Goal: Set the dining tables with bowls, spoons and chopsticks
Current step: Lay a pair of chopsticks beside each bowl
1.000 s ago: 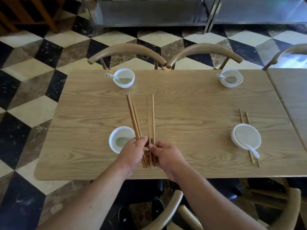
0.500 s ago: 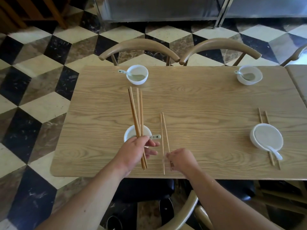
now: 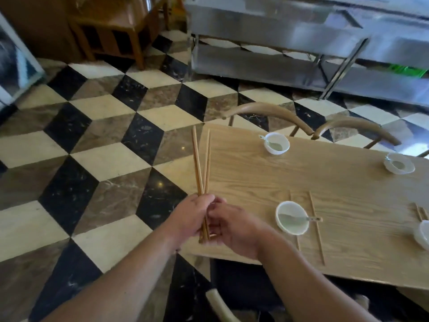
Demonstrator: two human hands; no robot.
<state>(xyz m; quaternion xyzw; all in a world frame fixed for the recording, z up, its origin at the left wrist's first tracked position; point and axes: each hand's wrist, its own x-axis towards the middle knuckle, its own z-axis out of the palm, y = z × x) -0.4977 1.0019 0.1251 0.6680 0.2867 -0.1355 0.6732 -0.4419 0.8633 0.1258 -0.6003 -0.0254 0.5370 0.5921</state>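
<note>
Over the table's left end, my left hand (image 3: 190,217) grips a bundle of wooden chopsticks (image 3: 201,163) that point up and away. My right hand (image 3: 232,225) meets it from the right, fingers curled at the bundle's lower ends. On the wooden table (image 3: 336,182) a pair of chopsticks (image 3: 315,226) lies on either side of the near white bowl (image 3: 293,217), which holds a spoon. Two more white bowls with spoons, one (image 3: 277,143) at the far left place and one (image 3: 398,166) at the far right, stand along the far edge. Another bowl (image 3: 423,233) with chopsticks is cut off at the right.
Two curved wooden chair backs (image 3: 267,112) (image 3: 355,129) stand behind the table. Another chair back (image 3: 218,303) sits near my body. A steel shelf unit (image 3: 301,54) and a wooden stand (image 3: 111,26) lie beyond on the checkered floor.
A pair of chopsticks now lies by the near bowl. My right hand has left it and joined my left hand on the remaining bundle, and my view has swung left.
</note>
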